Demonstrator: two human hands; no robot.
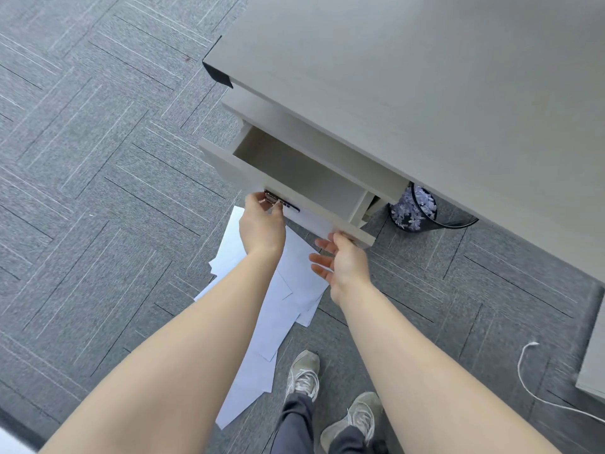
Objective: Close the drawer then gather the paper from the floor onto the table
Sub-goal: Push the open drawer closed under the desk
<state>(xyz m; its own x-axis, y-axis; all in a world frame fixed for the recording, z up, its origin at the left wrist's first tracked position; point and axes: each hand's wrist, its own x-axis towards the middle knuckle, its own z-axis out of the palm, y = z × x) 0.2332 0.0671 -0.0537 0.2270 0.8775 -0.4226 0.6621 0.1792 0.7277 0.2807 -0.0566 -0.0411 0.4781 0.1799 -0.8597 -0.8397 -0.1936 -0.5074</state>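
Observation:
A pale grey drawer (301,173) stands pulled out from under the table (409,70), and it looks empty inside. My left hand (262,226) is at the drawer's front, fingers curled around the metal handle (278,201). My right hand (340,260) rests with its thumb against the drawer front's right end, fingers spread and holding nothing. Several white paper sheets (288,290) lie scattered on the carpet below the drawer, partly hidden by my forearms.
A black mesh bin (414,208) of shredded paper stands under the table to the right. A white cable (530,385) lies on the carpet at the right, near a second piece of furniture (592,365). My feet (330,398) stand just behind the papers.

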